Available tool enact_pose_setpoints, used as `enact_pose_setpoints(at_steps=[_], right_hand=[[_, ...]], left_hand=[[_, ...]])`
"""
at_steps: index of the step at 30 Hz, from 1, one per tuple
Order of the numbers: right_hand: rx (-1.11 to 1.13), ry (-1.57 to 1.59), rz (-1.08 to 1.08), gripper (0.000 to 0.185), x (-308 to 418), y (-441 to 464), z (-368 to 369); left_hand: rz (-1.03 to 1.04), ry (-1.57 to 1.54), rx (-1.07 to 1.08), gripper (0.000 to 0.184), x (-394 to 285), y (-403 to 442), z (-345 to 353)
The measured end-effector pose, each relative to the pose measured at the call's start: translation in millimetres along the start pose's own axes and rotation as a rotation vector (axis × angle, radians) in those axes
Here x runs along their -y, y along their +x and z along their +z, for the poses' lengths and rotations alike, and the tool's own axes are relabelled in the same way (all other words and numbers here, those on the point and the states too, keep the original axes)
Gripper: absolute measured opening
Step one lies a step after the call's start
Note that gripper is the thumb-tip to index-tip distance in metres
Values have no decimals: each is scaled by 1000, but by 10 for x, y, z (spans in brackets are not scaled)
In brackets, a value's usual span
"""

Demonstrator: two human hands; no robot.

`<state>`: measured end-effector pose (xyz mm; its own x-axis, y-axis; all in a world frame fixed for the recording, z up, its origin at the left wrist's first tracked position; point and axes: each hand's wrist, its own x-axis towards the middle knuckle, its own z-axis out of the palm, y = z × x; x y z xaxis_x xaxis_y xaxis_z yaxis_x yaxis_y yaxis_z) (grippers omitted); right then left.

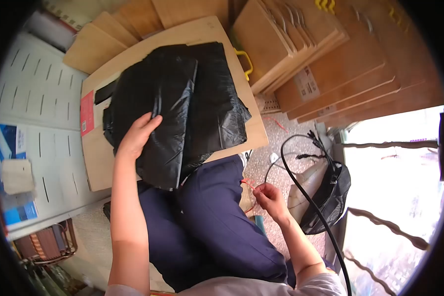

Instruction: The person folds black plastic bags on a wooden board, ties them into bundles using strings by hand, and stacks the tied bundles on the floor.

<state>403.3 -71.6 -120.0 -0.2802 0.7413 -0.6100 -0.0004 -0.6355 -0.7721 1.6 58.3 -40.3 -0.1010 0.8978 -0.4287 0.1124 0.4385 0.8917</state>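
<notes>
Let your left hand (134,139), pinching or not I can't tell, gently steady the black plastic bags (168,135) on the wooden board (96,165) while your right hand (272,200) lightly pinches the red string (248,185).

2 hands (271,198), 1 red string (248,184); on the board (94,165), 1 pile of black plastic (165,93) and, at the left edge, 1 pink label (87,111).

Speckled floor (255,170), slotted white panel (34,81) at left, bright barred opening (394,185) at right
</notes>
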Motion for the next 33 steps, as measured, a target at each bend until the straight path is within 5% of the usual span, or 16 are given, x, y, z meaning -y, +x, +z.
enact_pose_setpoints(at_steps=[5,9,13,15,17,25,33], right_hand=[[90,-72,-439,10,1381,-255,870],[-73,-138,-938,7,2152,94,1448],[-250,-375,-969,7,2537,568,1784],[-253,-763,-1058,7,2476,870,1925],[-76,-726,-992,9,2339,981,2141],[311,-176,-492,19,2013,1238,2053],[279,-296,-283,10,2095,1276,1664]], left_hand=[[46,-173,-31,28,-43,-148,-102],[101,-548,-22,39,-123,-385,-314],[224,-854,26,44,-37,-497,-518],[268,-892,1,41,75,-412,-534],[236,-988,221,41,59,-406,-464],[7,-817,195,49,-124,-464,-148],[24,-826,126,38,-131,-408,-38]])
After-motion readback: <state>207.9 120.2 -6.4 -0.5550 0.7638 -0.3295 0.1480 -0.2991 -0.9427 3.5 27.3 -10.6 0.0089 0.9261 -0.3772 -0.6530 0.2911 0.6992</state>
